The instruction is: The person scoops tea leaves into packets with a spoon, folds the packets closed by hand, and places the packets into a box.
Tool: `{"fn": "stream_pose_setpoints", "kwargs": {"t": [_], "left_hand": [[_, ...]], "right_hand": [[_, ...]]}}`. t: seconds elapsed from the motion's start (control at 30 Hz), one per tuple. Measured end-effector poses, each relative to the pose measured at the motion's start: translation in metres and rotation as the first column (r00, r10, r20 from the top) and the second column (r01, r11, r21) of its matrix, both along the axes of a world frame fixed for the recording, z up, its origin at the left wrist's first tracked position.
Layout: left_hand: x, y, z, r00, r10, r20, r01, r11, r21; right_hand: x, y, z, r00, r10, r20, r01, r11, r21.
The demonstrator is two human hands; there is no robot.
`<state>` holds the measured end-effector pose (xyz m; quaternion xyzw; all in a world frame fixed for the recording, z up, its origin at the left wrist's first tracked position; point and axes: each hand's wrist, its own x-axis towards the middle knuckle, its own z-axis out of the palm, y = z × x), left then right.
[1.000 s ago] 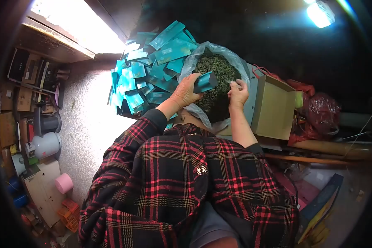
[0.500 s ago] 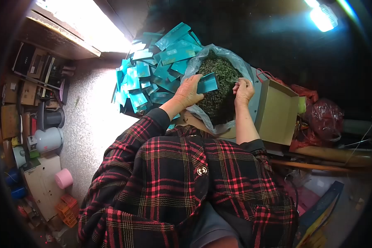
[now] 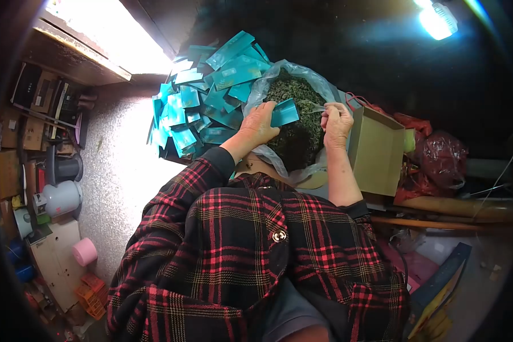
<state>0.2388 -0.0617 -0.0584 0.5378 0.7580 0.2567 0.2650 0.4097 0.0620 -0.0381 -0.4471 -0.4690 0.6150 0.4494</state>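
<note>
While the left hand (image 3: 259, 124) is gripping a teal packet (image 3: 285, 113), the right hand (image 3: 337, 124) is pinching a translucent utensil (image 3: 314, 107) over leaves (image 3: 293, 90).

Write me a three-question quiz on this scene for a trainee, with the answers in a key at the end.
1. Which hand holds a teal packet?
2. True or false: the open cardboard box is to the person's right of the plastic bag.
3. What is heaped inside the plastic bag?
A) white rice
B) dried leaves
C) red beans

Key:
1. The left hand.
2. True.
3. B.
</note>
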Motion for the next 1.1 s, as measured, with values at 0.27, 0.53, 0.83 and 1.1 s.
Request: {"fn": "stream_pose_setpoints", "kwargs": {"t": [0.27,0.53,0.83,1.1], "left_hand": [[0.006,0.007,0.013,0.999,-0.008,0.031,0.008,1.000,-0.006],[-0.002,0.003,-0.009,0.998,0.011,0.065,-0.020,0.990,0.137],[-0.005,0.003,-0.009,0.999,0.008,0.051,-0.016,0.986,0.168],[-0.017,0.002,-0.008,0.992,0.085,0.091,-0.096,0.988,0.124]], "right_hand": [[-0.012,-0.020,-0.004,0.934,0.104,0.341,-0.282,0.800,0.530],[-0.005,-0.025,0.013,0.917,-0.084,0.390,-0.300,0.500,0.813],[0.014,-0.010,-0.009,0.980,-0.099,0.173,0.053,0.966,0.254],[0.031,-0.011,-0.036,0.430,-0.431,0.793,-0.449,0.660,0.602]]}}
